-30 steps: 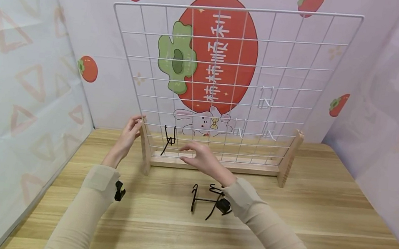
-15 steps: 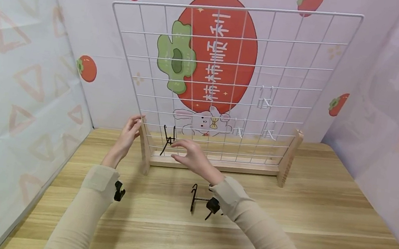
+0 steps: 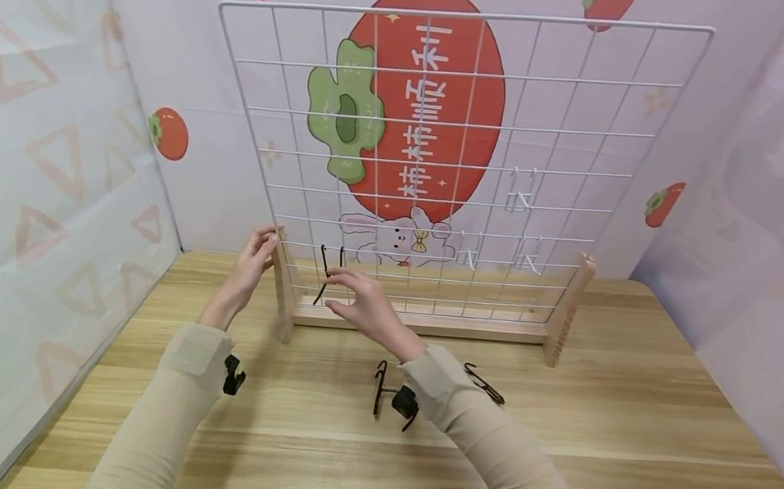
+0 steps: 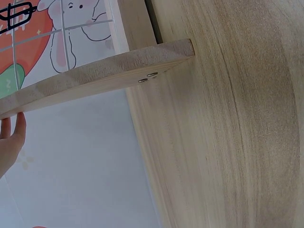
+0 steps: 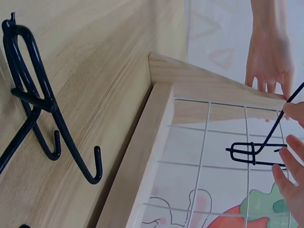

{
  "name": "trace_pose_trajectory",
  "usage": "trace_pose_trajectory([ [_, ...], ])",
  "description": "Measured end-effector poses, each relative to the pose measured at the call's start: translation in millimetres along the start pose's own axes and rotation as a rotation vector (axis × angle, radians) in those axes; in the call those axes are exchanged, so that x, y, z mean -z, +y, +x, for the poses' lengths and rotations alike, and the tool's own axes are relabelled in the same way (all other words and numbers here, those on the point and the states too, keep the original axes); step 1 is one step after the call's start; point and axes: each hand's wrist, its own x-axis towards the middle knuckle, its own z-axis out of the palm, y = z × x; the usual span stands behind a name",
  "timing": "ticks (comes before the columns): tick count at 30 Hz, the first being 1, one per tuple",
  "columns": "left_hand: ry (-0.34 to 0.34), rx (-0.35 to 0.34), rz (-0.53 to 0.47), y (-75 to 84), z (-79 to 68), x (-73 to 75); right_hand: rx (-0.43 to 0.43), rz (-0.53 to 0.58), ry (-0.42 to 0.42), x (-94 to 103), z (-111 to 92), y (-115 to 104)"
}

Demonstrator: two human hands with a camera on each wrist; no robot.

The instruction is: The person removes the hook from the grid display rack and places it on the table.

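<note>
A black wire display hook (image 5: 254, 152) hangs from the low left part of the white wire grid (image 3: 467, 16). My right hand (image 3: 369, 308) reaches in at this hook with thumb and fingers spread apart. In the right wrist view its thumb lies right by the long prong, and its fingers (image 5: 289, 151) overlap the ends of the hook's frame. My left hand (image 3: 250, 263) rests against the top of the wooden left side post (image 3: 284, 296); two of its fingertips (image 4: 20, 121) touch the post's edge in the left wrist view.
Black hooks lie on the wooden table below the grid, one (image 3: 378, 395) left of my right sleeve and another (image 3: 487, 385) right of it. Several white hooks (image 3: 519, 200) hang on the grid's right side. A wooden right post (image 3: 567, 313) and a bottom rail (image 3: 426, 325) support the grid.
My right hand has moved left along the grid's bottom until it overlaps the hanging black hook. A black hook on the table has come out from behind the right sleeve. The left hand stays put.
</note>
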Motion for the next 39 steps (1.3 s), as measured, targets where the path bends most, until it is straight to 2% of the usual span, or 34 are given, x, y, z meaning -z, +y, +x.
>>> trace_pose_trajectory([
  [5, -0.006, 0.001, -0.002, 3.8, -2.2, -0.9, -0.015, 0.024, -0.012, -3.8, 1.1, -0.2],
  [13, -0.005, -0.001, 0.006, 2.5, -0.3, -1.1, 0.014, 0.029, 0.013, -9.5, 3.2, -0.8],
  [29, 0.010, -0.021, -0.004, -18.8, 10.3, 7.0, 0.132, 0.034, 0.039, -17.8, 8.5, -2.3],
  [34, 0.009, -0.005, -0.006, -14.9, 8.8, 5.7, 0.152, 0.034, 0.051, -17.4, 9.9, -4.3],
  [39, 0.005, -0.002, -0.001, -4.0, 3.2, 1.4, 0.147, 0.020, 0.048, -15.9, 12.4, -7.3],
])
